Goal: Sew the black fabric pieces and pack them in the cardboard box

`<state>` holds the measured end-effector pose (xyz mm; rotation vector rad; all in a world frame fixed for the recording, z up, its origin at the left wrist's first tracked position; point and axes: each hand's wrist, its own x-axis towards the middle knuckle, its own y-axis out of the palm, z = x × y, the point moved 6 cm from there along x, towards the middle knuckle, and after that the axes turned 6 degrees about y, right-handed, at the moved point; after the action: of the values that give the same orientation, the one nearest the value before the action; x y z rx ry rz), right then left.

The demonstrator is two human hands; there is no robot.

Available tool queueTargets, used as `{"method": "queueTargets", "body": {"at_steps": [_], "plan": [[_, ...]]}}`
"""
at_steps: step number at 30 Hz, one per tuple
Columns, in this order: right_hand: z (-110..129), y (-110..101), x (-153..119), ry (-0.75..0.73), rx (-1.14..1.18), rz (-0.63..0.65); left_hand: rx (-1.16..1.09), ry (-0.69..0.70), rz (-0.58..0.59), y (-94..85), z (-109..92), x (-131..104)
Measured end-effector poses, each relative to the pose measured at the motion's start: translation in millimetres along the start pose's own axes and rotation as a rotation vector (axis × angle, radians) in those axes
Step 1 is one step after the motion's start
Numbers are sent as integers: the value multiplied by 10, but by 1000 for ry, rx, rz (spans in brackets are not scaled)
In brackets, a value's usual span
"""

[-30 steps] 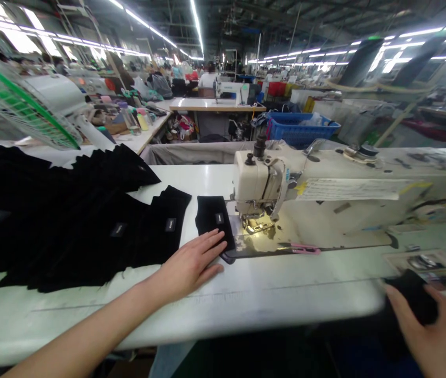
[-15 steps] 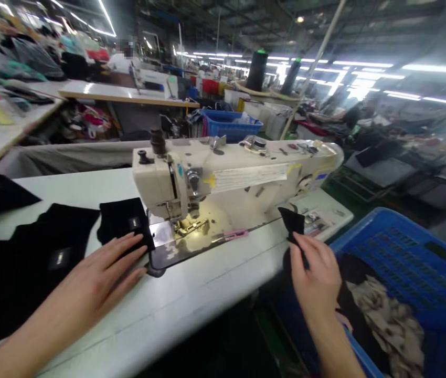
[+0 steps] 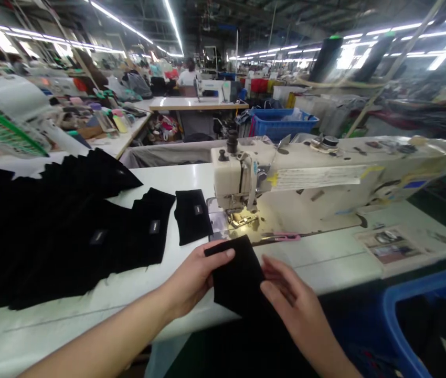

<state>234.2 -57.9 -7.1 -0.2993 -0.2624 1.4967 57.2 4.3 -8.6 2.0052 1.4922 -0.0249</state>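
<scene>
My left hand [image 3: 195,275] pinches the upper left edge of a black fabric piece [image 3: 233,278], thumb on top. My right hand [image 3: 288,294] has its curled fingers at the right edge of the same piece, gripping it. The fabric is in front of the sewing machine [image 3: 239,184], near the table's front edge, and its lower part merges with dark cloth below. Left of the needle area lies a black piece with a small label [image 3: 191,215]. Farther left, many black labelled pieces [image 3: 128,231] overlap on the white table [image 3: 183,320].
Pink tweezers [image 3: 288,238] lie on the machine bed. A blue crate [image 3: 390,310] holding cloth stands at the lower right. Another blue crate [image 3: 282,126] is behind the machine. A white and green object [image 3: 10,115] stands at the left. People sit farther back.
The view has turned left. My left hand has left the labelled piece beside the machine, and my right hand has brought the black fabric from the right to the front; both hands now hold it.
</scene>
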Motion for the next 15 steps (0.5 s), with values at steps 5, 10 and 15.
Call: {"method": "queueTargets", "body": {"at_steps": [5, 10, 15], "plan": [[-42, 161, -22, 91, -74, 244, 129, 97, -13, -164, -231, -153], [358, 11, -110, -518, -262, 5, 375, 181, 787, 231, -589, -693], [631, 30, -160, -679, -142, 136, 598, 368, 277, -5, -598, -474]]}}
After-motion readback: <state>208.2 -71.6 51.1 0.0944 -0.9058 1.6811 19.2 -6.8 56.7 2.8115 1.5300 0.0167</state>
